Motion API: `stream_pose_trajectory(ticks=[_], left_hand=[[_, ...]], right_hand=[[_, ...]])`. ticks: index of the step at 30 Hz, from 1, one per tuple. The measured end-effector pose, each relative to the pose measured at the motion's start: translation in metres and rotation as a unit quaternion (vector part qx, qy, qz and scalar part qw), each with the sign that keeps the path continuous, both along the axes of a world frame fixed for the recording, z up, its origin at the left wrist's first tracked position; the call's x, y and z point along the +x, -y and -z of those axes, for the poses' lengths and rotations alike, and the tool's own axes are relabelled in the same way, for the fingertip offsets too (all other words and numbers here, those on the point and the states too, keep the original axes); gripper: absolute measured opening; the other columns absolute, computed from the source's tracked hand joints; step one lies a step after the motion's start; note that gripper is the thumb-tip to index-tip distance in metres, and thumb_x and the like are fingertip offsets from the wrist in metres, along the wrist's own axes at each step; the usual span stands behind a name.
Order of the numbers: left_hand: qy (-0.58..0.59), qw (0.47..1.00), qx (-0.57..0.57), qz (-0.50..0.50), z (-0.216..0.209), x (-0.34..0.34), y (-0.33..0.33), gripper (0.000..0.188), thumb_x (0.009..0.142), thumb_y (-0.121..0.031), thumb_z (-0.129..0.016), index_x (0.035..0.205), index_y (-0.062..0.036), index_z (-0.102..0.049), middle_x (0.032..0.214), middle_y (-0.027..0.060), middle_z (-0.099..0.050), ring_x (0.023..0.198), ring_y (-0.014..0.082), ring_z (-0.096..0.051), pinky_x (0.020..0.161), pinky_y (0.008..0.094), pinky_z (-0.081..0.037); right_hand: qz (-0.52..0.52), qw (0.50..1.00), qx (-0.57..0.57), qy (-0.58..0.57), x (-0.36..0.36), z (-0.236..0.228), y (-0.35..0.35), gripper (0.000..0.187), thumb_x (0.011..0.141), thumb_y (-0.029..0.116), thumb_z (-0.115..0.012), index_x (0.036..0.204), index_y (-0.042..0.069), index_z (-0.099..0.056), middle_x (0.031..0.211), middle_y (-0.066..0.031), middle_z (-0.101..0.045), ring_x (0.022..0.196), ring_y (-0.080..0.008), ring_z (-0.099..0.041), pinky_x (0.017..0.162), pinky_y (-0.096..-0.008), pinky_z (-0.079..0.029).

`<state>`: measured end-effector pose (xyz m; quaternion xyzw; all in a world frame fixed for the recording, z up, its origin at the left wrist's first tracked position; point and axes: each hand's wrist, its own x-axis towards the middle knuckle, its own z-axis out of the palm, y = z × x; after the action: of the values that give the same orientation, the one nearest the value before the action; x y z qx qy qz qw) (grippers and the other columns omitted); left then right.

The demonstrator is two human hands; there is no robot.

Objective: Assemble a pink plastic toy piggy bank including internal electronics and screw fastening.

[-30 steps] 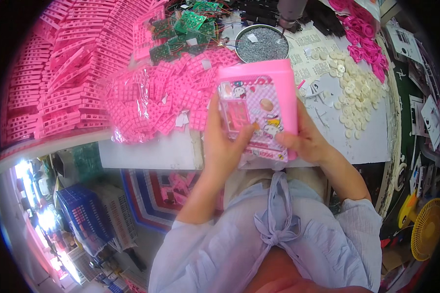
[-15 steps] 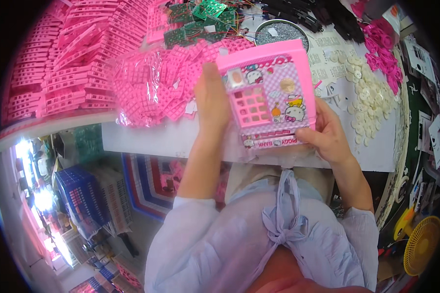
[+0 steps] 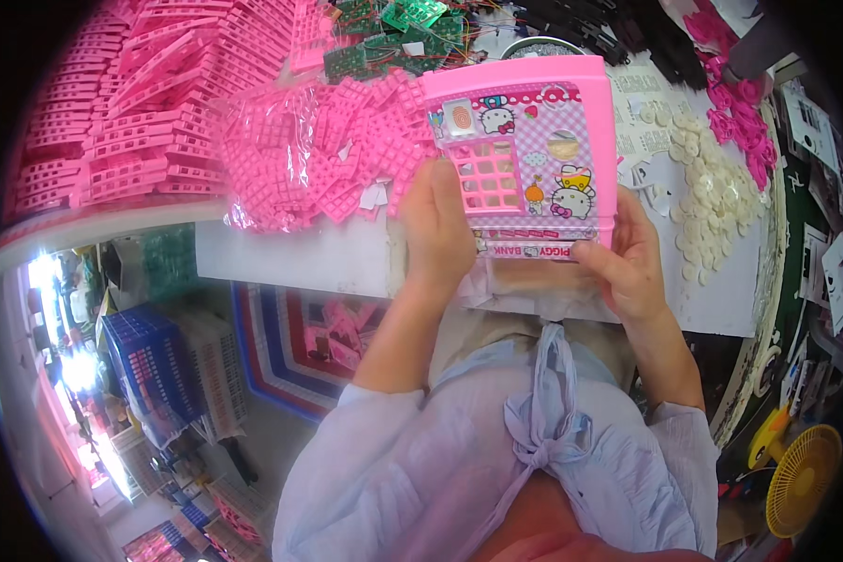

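A pink plastic toy panel (image 3: 557,173) is held up over the table, its printed cartoon face toward me. The print shows white cats on a purple checked ground. A grid of square openings (image 3: 485,178) sits at its left, and a round hole is at the upper right. My left hand (image 3: 437,225) is closed along the lower left edge, fingertips hidden behind the panel. At the lower right corner my right hand (image 3: 630,258) pinches it, thumb on the front and fingers behind.
Pink keypad grids (image 3: 337,140), partly in a clear bag, lie left of the panel, with stacked pink frames (image 3: 159,103) beyond. Green circuit boards (image 3: 398,42) and a round tin (image 3: 543,45) are at the back. Whitish discs (image 3: 707,192) cover the right side. A yellow fan (image 3: 804,478) stands lower right.
The panel has straightened and moved slightly right and away from me. My left hand has slid from its upper left edge to nearer its lower left corner. My right hand keeps its grip.
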<state>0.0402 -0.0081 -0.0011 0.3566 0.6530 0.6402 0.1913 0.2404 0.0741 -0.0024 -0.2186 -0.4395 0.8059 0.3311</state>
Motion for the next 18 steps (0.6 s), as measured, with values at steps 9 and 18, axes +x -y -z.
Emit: stream_pose_trajectory(ticks=[9,18], left_hand=[[0.227,0.957,0.051,0.170,-0.026,-0.037,-0.023,0.027,0.099,-0.014,-0.057,0.120,0.0027,-0.061,0.095,0.0030,-0.067,0.088,0.0132,-0.060,0.076,0.0258,-0.047],[-0.413,0.832,0.051,0.368,-0.009,-0.050,0.001,0.041,0.073,-0.007,-0.075,0.114,-0.0081,-0.069,0.113,0.0116,-0.069,0.105,0.0349,-0.065,0.092,0.0431,-0.052]], right_hand=[[-0.003,0.999,0.038,0.012,0.010,-0.001,-0.020,0.058,0.083,-0.005,-0.070,0.136,0.000,-0.049,0.128,-0.0110,-0.060,0.116,-0.0196,-0.060,0.101,-0.0352,-0.049],[-0.066,0.727,0.643,0.233,0.018,0.013,-0.105,0.027,0.079,0.004,-0.064,0.106,0.006,-0.071,0.114,-0.0102,-0.069,0.114,-0.0325,-0.059,0.099,-0.0406,-0.050]])
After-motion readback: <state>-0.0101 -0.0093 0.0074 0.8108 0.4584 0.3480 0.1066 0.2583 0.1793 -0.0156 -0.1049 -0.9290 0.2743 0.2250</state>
